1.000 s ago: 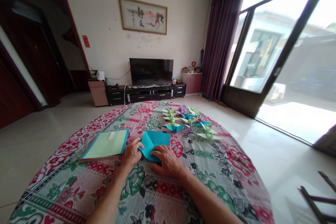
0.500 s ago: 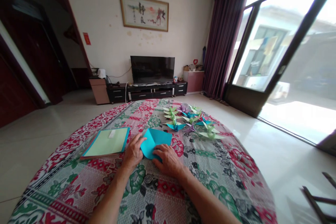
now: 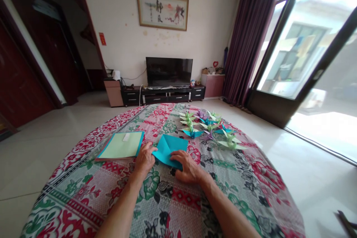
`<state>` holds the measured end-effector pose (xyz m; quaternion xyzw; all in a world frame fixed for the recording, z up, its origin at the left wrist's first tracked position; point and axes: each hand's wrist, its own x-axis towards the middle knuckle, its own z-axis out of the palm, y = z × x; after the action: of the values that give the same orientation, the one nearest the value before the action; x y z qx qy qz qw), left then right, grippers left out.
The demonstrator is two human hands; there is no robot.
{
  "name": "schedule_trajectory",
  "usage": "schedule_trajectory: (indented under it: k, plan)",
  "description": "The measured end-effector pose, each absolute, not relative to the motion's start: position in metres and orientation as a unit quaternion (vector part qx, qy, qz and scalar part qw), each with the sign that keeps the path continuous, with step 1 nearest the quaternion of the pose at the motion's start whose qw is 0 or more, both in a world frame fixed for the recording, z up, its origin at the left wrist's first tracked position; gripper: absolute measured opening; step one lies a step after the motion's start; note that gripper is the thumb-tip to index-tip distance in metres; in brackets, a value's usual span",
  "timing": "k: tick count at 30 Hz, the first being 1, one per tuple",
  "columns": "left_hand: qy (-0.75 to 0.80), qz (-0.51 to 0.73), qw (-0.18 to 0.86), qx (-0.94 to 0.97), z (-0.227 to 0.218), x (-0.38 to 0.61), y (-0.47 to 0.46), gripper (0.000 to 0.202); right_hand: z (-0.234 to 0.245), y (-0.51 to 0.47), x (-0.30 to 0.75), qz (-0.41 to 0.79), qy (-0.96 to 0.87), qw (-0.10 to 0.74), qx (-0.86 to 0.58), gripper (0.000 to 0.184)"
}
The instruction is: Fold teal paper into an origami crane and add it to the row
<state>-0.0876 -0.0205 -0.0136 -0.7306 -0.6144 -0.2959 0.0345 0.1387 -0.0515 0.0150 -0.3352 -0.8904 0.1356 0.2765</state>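
Note:
A partly folded teal paper sheet point(image 3: 170, 148) lies on the round table with the floral cloth point(image 3: 167, 200). My left hand point(image 3: 145, 159) rests on the sheet's left corner, fingers flat and together. My right hand point(image 3: 189, 165) presses the sheet's near right edge, fingers curled down on the paper. Beyond the sheet stands a cluster of several folded paper cranes point(image 3: 208, 128) in green, teal and purple.
A stack of coloured paper with a light green top sheet point(image 3: 122, 145) lies left of my hands. A television on a dark low cabinet point(image 3: 169, 71) stands against the far wall. Glass doors and a dark curtain are at the right.
The camera has swung left, so everything sits further right in view. My right hand's fingers have curled in along the sheet's near edge. The left hand stays at the left corner.

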Motion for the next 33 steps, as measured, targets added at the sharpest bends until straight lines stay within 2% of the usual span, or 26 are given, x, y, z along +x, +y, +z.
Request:
schedule_trajectory:
  k: [12, 22, 26, 29, 33]
  plan:
    - [-0.563, -0.284, -0.007, -0.776, -0.007, -0.087, -0.022, 0.047, 0.006, -0.046, 0.147, 0.129, -0.872, 0.303, -0.362, 0.031]
    - [-0.477, -0.317, -0.122, -0.811, 0.001, -0.076, -0.027, 0.028, 0.003, -0.039, 0.15, 0.051, -0.827, 0.32, -0.458, 0.023]
    - [-0.522, -0.344, -0.125, -0.771, -0.003, -0.075, -0.024, 0.019, 0.008, -0.046, 0.143, 0.022, -0.828, 0.319, -0.461, 0.013]
    - [-0.557, -0.344, -0.124, -0.746, -0.003, -0.072, -0.023, 0.024, 0.011, -0.05, 0.137, 0.014, -0.821, 0.307, -0.481, 0.02]
    - [-0.618, -0.318, -0.129, -0.708, 0.002, -0.066, -0.024, 0.049, 0.01, -0.048, 0.132, 0.004, -0.808, 0.294, -0.511, 0.03]
